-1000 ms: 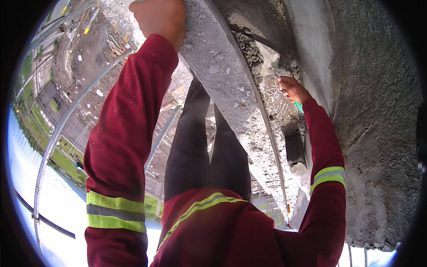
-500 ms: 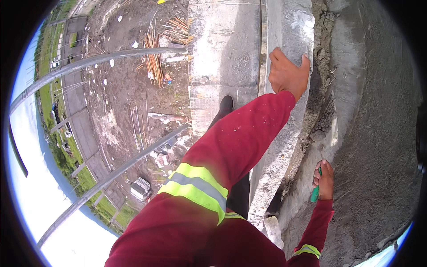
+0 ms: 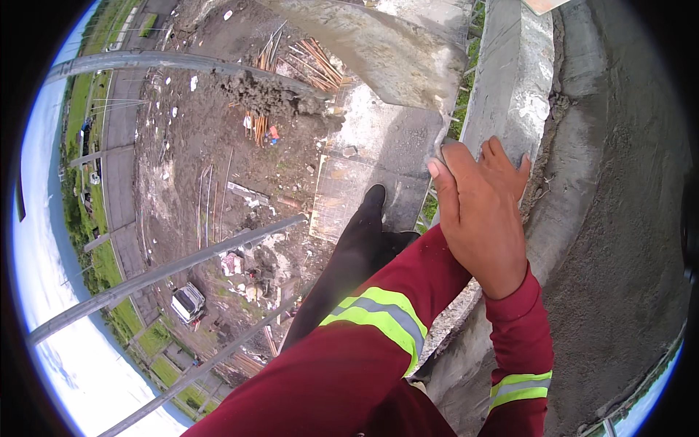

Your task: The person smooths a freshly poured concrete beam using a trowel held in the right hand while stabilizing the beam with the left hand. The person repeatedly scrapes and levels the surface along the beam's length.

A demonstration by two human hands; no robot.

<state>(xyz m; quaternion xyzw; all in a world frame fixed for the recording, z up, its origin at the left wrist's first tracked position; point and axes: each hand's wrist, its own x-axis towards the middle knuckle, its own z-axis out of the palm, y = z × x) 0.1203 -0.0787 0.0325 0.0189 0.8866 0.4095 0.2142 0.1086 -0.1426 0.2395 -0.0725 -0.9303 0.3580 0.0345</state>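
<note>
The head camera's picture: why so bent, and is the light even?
Head view: the thick grey metal pipe near the top bows, likely from the fisheye lens; head view: light is uneven, the white sky washed out at left, dark shadow across part of the pale flat platform.

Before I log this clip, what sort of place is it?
Most likely an outdoor building site, well above ground: metal rails stand over muddy ground below, a rough grey wall rises alongside, and the right hand holds a trowel.
</note>
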